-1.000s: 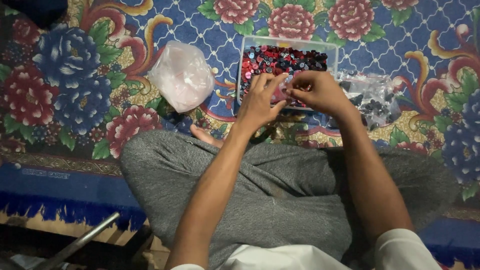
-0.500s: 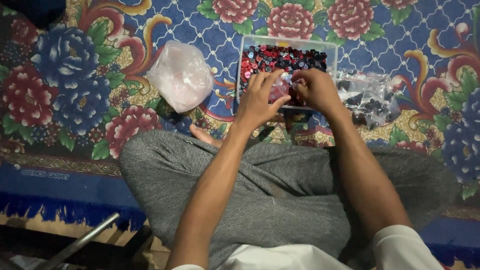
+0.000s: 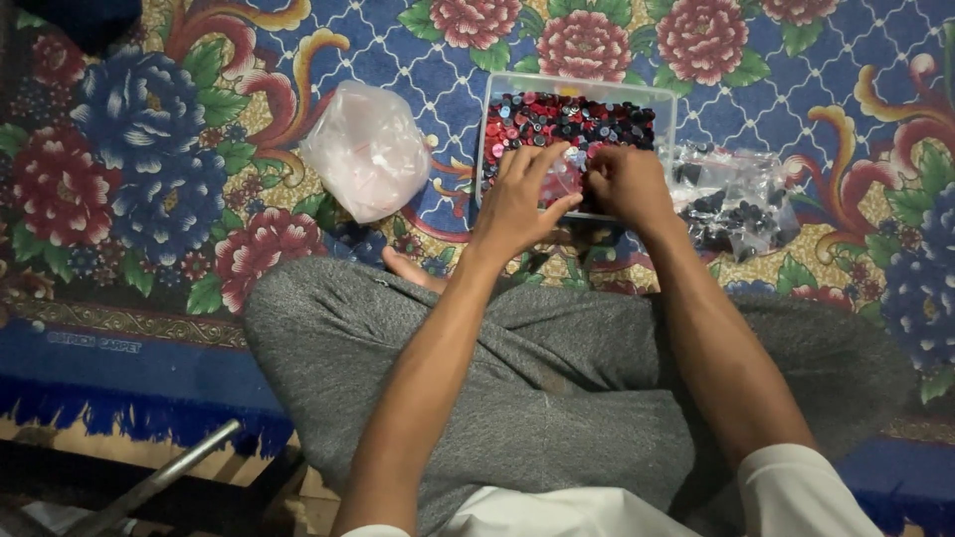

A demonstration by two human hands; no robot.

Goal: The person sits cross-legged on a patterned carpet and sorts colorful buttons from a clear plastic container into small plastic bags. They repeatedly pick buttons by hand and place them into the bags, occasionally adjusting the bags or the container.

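Note:
A clear plastic box (image 3: 665, 99) full of red and black buttons (image 3: 567, 117) stands on the carpet in front of my crossed legs. Both hands are over its near half. My left hand (image 3: 519, 199) has its fingers laid over a small clear bag (image 3: 562, 185) with reddish contents, thumb beneath it. My right hand (image 3: 625, 185) is curled and pinches the same bag from the right. The hands hide most of the bag.
A floral carpet (image 3: 149, 179) covers the floor. A pale pink plastic bag (image 3: 366, 149) lies left of the box. A clear bag of dark buttons (image 3: 736, 204) lies to its right. My grey-trousered knees (image 3: 557, 388) fill the foreground, and a metal bar (image 3: 159, 482) sits at the lower left.
Both hands have drawn closer together over the small bag, covering more of it. The box and the other bags have not moved.

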